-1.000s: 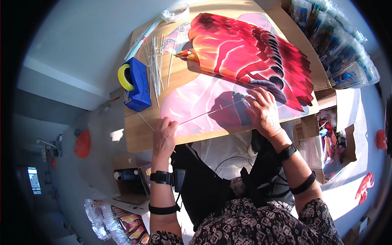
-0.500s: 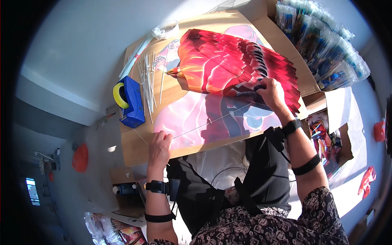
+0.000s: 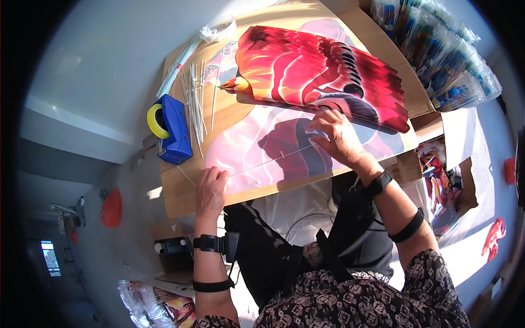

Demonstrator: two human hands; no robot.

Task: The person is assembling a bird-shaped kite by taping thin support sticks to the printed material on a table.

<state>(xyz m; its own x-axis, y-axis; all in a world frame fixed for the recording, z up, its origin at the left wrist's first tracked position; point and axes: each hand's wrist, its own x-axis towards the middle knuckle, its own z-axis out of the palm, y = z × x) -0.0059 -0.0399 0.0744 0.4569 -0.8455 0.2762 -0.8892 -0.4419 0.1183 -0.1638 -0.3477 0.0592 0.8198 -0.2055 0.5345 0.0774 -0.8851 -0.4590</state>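
A pale pink printed sheet (image 3: 240, 147) lies over the near half of the table, with a thin white rod (image 3: 268, 162) slanting across it. My left hand (image 3: 210, 191) is closed at the sheet's near left edge, fingers pinched round the rod's left end. Above the rod's right end is my right hand (image 3: 336, 139), thumb and fingers apart and nothing visible between them. Whether its thumb touches the rod I cannot tell. Just beyond it, a stack of red feather-patterned printed sheets (image 3: 290, 71) lies folded back, showing yellow-orange at its left side.
A blue tape dispenser (image 3: 176, 134) with a yellow roll stands at the table's left edge. Several loose white rods (image 3: 194, 104) lie beside it. A white bowl (image 3: 219, 28) sits at the back. Bagged goods (image 3: 454, 60) and an open carton (image 3: 465, 188) are at the right.
My right hand has left the red stack and moved left and nearer, to the rod's right end, its fingers opening. The stack's near edge now lies folded back. My left hand stays at the rod.
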